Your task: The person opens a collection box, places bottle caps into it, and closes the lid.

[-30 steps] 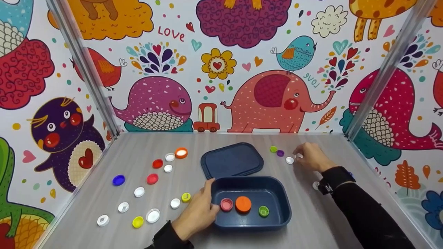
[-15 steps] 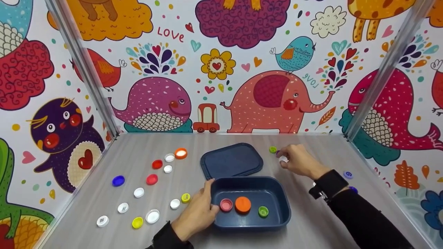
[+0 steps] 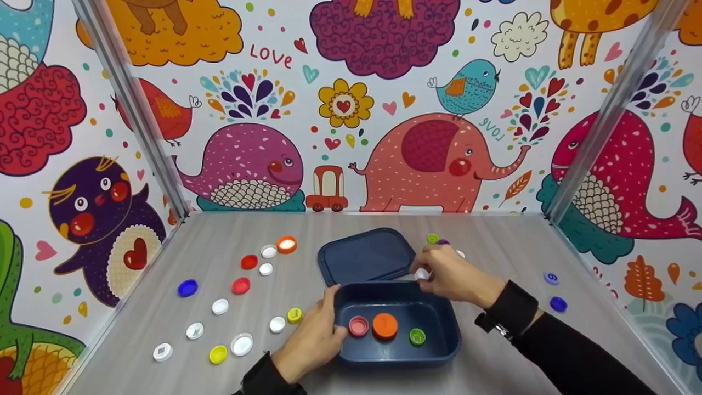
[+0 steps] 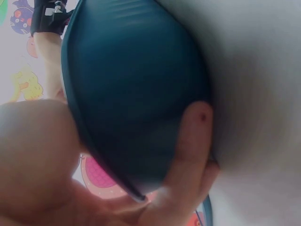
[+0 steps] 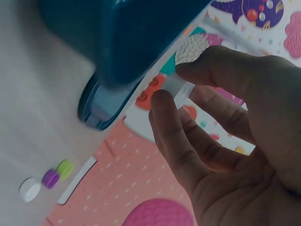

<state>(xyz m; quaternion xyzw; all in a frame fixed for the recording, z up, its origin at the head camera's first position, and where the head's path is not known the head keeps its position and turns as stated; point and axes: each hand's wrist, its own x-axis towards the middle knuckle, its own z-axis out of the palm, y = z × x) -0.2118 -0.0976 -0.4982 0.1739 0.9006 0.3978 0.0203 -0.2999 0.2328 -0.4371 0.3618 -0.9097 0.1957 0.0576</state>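
Update: right grip (image 3: 458,277) has swung in from about 2 o'clock to 1 o'clock on the navy box (image 3: 384,293) (12 = far wall), now right by the far rim. Thumb and fingertips pinch the held cap (image 3: 422,274), a white one, clear of the surface (image 3: 488,356). Height over the rim is hard to call from the head view.

Not the same part as the loose white cap (image 3: 461,254): that one sits farther out at 1:30, just beside the purple cap (image 3: 443,242) and lime cap (image 3: 432,238).

Left grip (image 3: 312,337) unchanged: clasping the box wall at 9 o'clock. Box hasn't shifted.

Box contents also unchanged, three pieces: pink cap (image 3: 358,326) at 9, orange cap (image 3: 385,326) just beside it toward centre, green cap (image 3: 417,336) at 4. So the held cap is one piece off the surface, not yet inside.

Side effect of the swing: lavender cap (image 3: 551,278) and blue cap (image 3: 558,304) are both fully visible at about 3. Lid (image 3: 367,257) lies flat at 11:30. Assorted caps (image 3: 220,306) between 8:30 and 10: untouched.
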